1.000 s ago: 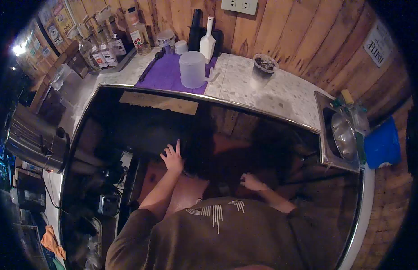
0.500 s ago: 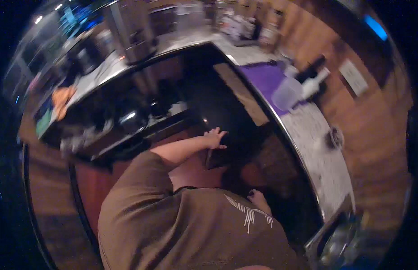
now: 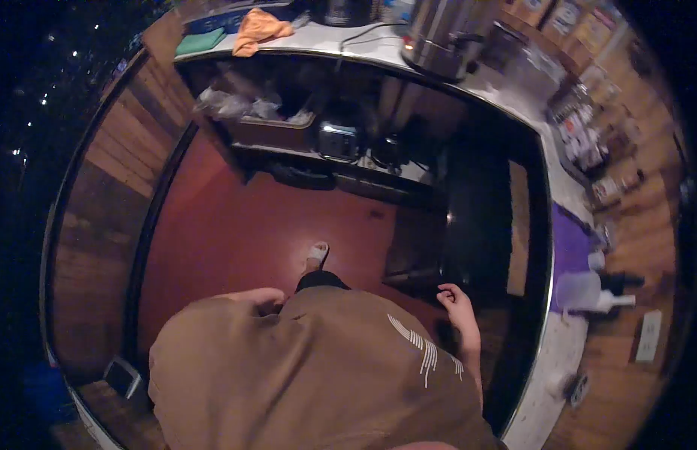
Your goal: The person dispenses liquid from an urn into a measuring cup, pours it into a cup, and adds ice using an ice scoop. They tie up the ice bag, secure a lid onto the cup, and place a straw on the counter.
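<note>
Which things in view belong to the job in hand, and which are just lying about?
Likely the job's: dark unit under the counter, nearest the right hand, which looks empty; left hand partly hidden.

Likely lying about: orange cloth, green cloth, purple mat, translucent jug, all along the counter, apart from both hands.

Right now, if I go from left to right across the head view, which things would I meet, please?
Green cloth → left hand → foot → right hand → tan strip → purple mat → wall socket.
</note>
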Tool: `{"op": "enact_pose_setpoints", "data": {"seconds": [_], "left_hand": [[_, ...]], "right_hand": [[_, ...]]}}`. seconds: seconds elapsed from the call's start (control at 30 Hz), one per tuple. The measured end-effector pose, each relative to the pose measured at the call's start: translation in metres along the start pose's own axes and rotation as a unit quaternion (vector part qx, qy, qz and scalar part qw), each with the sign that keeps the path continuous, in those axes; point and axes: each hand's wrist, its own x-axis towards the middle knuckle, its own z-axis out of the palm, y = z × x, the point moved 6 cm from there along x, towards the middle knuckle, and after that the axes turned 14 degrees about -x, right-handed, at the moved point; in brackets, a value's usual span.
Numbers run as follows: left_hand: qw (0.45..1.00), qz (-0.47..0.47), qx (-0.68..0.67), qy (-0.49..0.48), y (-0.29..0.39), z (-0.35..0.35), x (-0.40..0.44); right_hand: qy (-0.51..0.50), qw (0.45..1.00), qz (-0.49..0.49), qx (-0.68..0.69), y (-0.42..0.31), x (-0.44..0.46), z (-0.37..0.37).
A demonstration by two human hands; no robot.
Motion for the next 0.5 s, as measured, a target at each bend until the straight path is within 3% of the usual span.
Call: {"op": "enact_pose_setpoints", "data": {"seconds": [0.13, 0.27, 0.33, 0.37, 0.4, 0.43, 0.5], "left_hand": [[0.998, -0.002, -0.042, -0.038, -0.036, -0.03, 0.051], [0.995, 0.072, -0.031, 0.062, -0.015, -0.191, 0.149], [0.932, 0.194, -0.059, 0.3, 0.069, -0.336, 0.095], [0.859, 0.307, -0.032, 0.41, 0.095, -0.384, 0.107], [0.856, 0.333, -0.033, 0.394, 0.134, -0.433, 0.095], [0.773, 0.428, -0.019, 0.469, 0.164, -0.474, 0.091], [0.754, 0.423, -0.009, 0.503, 0.2, -0.534, 0.122]], "right_hand": [[-0.12, 0.991, -0.057, -0.021, -0.117, 0.074, 0.048], [-0.217, 0.963, -0.098, -0.127, -0.178, 0.195, 0.135], [-0.198, 0.956, -0.146, -0.161, -0.244, 0.24, 0.16], [-0.188, 0.95, -0.174, -0.179, -0.28, 0.264, 0.169], [-0.181, 0.941, -0.194, -0.208, -0.315, 0.286, 0.179], [-0.176, 0.932, -0.211, -0.236, -0.349, 0.304, 0.187], [-0.18, 0.917, -0.207, -0.29, -0.38, 0.349, 0.211]]}}
